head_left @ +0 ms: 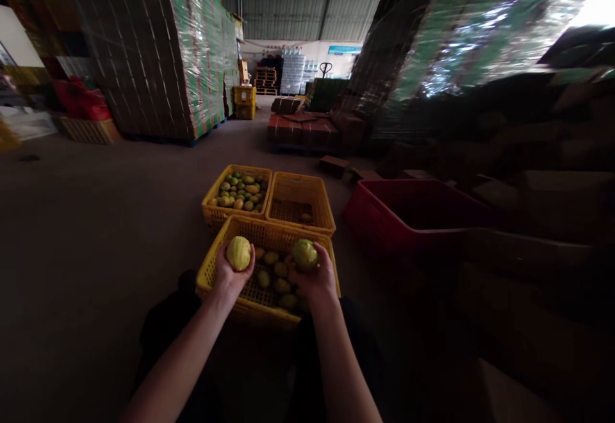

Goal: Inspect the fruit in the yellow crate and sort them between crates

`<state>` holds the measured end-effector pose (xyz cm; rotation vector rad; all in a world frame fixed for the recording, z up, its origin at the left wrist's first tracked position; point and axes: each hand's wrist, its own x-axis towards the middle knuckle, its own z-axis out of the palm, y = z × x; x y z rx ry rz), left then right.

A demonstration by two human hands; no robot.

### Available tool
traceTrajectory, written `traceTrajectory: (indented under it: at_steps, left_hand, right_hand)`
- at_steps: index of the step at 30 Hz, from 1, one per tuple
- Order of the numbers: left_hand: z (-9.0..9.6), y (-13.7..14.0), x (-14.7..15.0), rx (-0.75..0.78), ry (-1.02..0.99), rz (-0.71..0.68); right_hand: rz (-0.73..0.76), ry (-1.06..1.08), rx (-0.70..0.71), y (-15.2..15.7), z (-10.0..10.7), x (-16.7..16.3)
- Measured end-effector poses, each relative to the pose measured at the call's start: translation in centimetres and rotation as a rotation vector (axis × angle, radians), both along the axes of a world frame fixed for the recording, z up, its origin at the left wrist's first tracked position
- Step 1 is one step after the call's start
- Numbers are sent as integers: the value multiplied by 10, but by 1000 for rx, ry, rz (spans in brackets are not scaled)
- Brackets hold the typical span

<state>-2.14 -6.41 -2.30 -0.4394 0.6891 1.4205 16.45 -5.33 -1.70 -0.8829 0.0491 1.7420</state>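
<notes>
My left hand (234,273) holds a roundish yellow fruit (238,253) with faint lengthwise ribs, raised above the left side of the near yellow crate (235,304). In my right hand (319,279) is a green, mango-like fruit (304,254), held over the crate's right side. Fingers curl around each fruit from below and the side. Below them, several green and yellowish fruits (282,286) lie in the near crate, mostly toward its middle and right. Part of its contents is hidden behind my right hand.
Behind stand a yellow crate full of fruit (240,187) and another yellow crate (300,179) with little fruit at its bottom. A red bin (413,224) is on the right. Wrapped pallet stacks (192,58) flank the aisle. Flattened cardboard (302,129) lies farther back.
</notes>
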Motion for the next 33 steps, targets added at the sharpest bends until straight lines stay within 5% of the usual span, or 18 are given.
traceTrajectory:
  at_steps: [18,26,33]
  left_hand:
    - [6,4,24,89,38,-85]
    - [9,9,25,42,106,85]
    - [1,8,26,113,-18,-123]
  right_hand:
    - [23,-44,-20,-8,-2,-4]
    - [-34,-121,18,-15,2,-15]
    - [48,-83,51,-22,2,-20]
